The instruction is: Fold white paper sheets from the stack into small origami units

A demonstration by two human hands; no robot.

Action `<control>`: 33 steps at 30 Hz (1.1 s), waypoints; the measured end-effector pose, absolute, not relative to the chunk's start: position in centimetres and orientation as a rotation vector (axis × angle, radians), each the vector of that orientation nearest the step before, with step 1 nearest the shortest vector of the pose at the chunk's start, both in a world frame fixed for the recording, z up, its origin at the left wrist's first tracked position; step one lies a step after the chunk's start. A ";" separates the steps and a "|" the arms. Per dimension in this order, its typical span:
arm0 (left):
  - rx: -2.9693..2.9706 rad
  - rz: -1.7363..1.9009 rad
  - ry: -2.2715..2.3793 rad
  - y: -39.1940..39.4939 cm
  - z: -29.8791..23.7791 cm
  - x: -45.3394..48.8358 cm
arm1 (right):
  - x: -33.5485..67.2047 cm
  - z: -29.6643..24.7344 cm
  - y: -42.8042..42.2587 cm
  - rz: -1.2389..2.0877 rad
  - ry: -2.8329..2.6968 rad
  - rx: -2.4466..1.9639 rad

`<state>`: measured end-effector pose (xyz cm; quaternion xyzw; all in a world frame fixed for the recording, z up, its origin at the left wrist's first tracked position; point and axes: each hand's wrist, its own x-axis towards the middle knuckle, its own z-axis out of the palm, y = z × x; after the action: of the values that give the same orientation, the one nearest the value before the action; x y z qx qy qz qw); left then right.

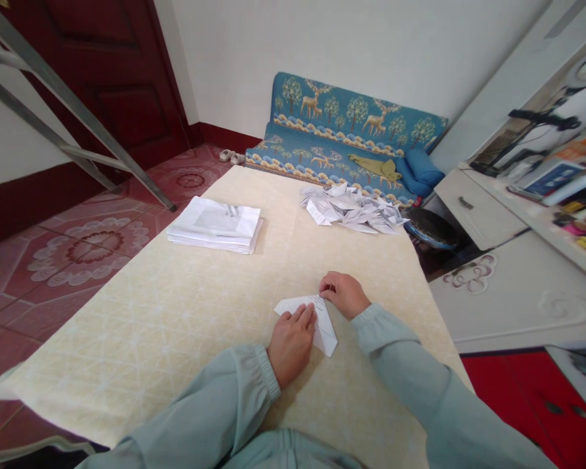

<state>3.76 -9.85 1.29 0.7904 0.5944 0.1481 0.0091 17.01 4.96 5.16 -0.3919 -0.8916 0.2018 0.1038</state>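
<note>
A folded sheet of white paper lies on the cream tablecloth close to my body, with small print near its upper corner. My left hand rests on top of it, fingers stretched out flat and pressing it down. At the paper's upper right corner, my right hand is closed in a pinch on the edge. The paper's middle is partly hidden under my left fingers.
A stack of white sheets lies on the table's far left. A heap of folded papers covers the far right corner. Beyond stand a blue patterned sofa, a metal ladder and a cluttered cabinet on the right.
</note>
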 end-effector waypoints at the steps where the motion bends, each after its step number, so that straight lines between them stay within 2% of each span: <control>1: 2.469 0.463 1.858 -9.8 1.3 3.8 | 17.0 5.2 4.9 0.587 -2.646 -1.138; 19: 2.501 0.444 1.830 -9.8 1.7 3.6 | 20.1 4.8 0.1 0.650 -2.695 -0.986; 27: 2.498 0.431 1.836 -9.8 1.8 3.6 | 21.6 5.5 -3.5 0.638 -2.726 -1.024; 33: 2.500 0.432 1.833 -9.8 1.5 3.6 | 20.3 5.8 -1.6 0.620 -2.749 -1.190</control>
<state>3.62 -9.83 1.48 0.7988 0.5855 0.1381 0.0060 20.26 -1.62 5.81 -0.3885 -0.8980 0.2024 0.0412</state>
